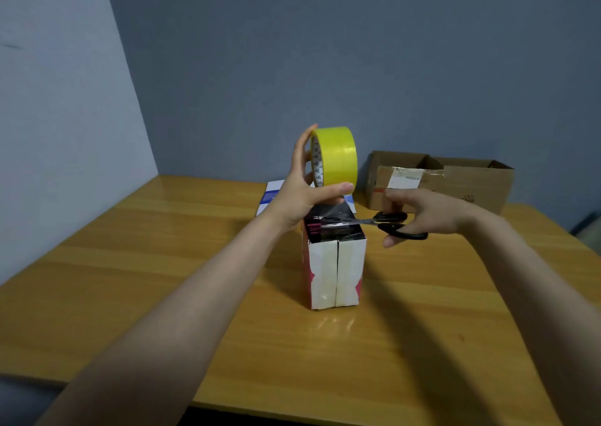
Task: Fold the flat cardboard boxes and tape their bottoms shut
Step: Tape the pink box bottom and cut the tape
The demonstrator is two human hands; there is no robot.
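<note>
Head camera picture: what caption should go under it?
The left hand holds the yellow tape roll above a small box; right hand holds black scissors at the tape strip.

Looks like a plain spare room or small office corner tbh: bare blue-grey walls (325, 51), a wood-grain counter (195, 230) shoved into the corner, and an open brown shipping box (471, 184) with a label at the back.

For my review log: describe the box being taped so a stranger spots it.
Mid-way across the wooden table, below the yellow tape roll in the left hand, stands a small upright box. It is white with pink patches and a centre seam, unlike the open brown carton behind.
</note>
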